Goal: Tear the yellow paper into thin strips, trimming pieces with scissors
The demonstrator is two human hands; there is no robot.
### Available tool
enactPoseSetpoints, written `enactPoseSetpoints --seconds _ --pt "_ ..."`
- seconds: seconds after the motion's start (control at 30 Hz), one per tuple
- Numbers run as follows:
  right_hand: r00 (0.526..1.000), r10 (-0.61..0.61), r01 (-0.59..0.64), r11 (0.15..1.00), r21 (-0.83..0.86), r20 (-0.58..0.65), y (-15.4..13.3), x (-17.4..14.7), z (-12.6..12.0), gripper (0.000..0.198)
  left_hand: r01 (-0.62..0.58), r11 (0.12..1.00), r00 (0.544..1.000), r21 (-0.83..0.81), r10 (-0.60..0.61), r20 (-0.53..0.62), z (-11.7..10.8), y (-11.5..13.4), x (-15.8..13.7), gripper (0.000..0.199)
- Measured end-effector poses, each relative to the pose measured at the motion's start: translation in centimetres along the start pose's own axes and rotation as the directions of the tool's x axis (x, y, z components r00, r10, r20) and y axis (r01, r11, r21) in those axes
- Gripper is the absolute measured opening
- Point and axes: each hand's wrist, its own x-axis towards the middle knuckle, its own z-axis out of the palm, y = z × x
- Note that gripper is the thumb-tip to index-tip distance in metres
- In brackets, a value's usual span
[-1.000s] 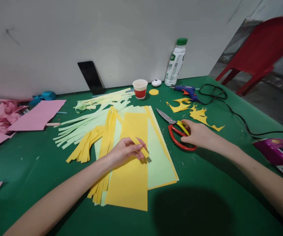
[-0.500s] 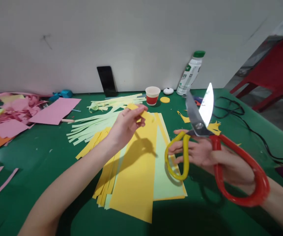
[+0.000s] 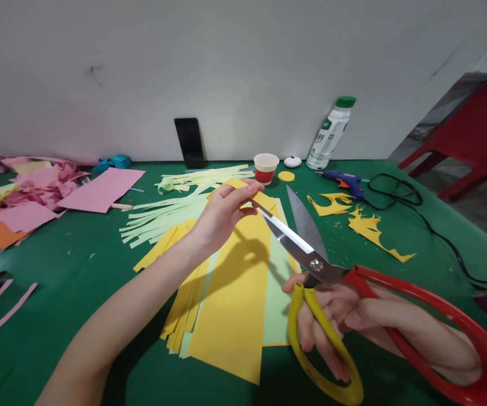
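Note:
My left hand [image 3: 230, 211] pinches a small yellow paper strip [image 3: 265, 201] above the stacked sheets. In my right hand [image 3: 336, 316] are large scissors [image 3: 316, 264] with one yellow and one red handle, my fingers through the loops. Their blades stand apart, and the lower blade's tip is close to the strip beside my left fingertips; whether it touches I cannot tell. Beneath my hands lie a yellow paper sheet [image 3: 230, 338] and a pale green sheet [image 3: 274, 321]. Yellow strips [image 3: 184, 299] and fringed pale green paper [image 3: 159, 211] spread on the left.
Along the wall stand a phone [image 3: 190, 144], a paper cup [image 3: 266, 168], a white oval case [image 3: 292, 162] and a bottle [image 3: 331, 135]. A blue glue gun [image 3: 345, 181] with its black cord [image 3: 442, 242] and yellow scraps [image 3: 370, 228] lie right. Pink paper [image 3: 103, 189] is piled left.
The scissors have swung from pointing up to pointing left, their blades now near the yellow strip. My right hand has turned and dropped slightly; my left hand keeps its pinch.

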Motion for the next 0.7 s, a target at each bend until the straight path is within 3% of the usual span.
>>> enactPoseSetpoints --seconds 0.13,0.27,0.47,0.7 --pt "0.997 -0.054 0.055 0.998 0.024 -0.048 -0.8 -1.1 0.6 0.035 -0.020 0.999 1.000 0.027 0.019 0.021 -0.1 -0.2 0.0 0.008" --pt "0.993 -0.026 0.023 0.999 -0.025 -0.119 -1.0 -1.4 1.1 0.035 -0.027 1.000 1.000 0.015 0.027 -0.007 -0.4 -0.2 0.3 0.011" --pt "0.993 0.018 -0.024 0.999 -0.046 -0.116 -1.5 -1.4 1.1 0.032 -0.014 0.999 0.999 0.030 0.012 0.051 -0.5 0.0 0.2 0.010" --pt "0.992 -0.030 0.016 0.994 -0.110 -0.121 -2.0 -1.3 1.2 0.026 -0.018 0.996 0.997 0.091 0.011 0.080 -0.5 -0.1 0.1 0.009"
